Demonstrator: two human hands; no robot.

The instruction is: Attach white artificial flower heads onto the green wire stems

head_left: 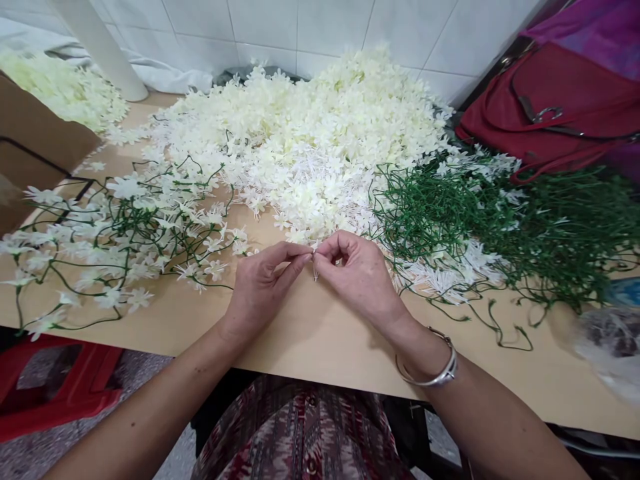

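Note:
Fingertip to fingertip, my left hand [270, 283] and my right hand [357, 273] meet above the front of the table. Both are closed in a pinch around a tiny white stamen piece [315, 274], its thin tip poking out below the fingers; the rest of it is hidden. Just beyond my hands lies a big heap of loose artificial flower heads [320, 127], cream and white, with white stamens [310, 167] among them. Green plastic stems [435, 200] are piled to the right. On the left spread white flowers attached to green stems [125, 233].
A red handbag [560, 100] stands at the back right, by a tiled wall [330, 27]. A cardboard box [35, 140] and a pale post [100, 47] are at the left. A clear plastic bag [610, 340] sits at the right edge, and a red stool [60, 380] is below the table [350, 353].

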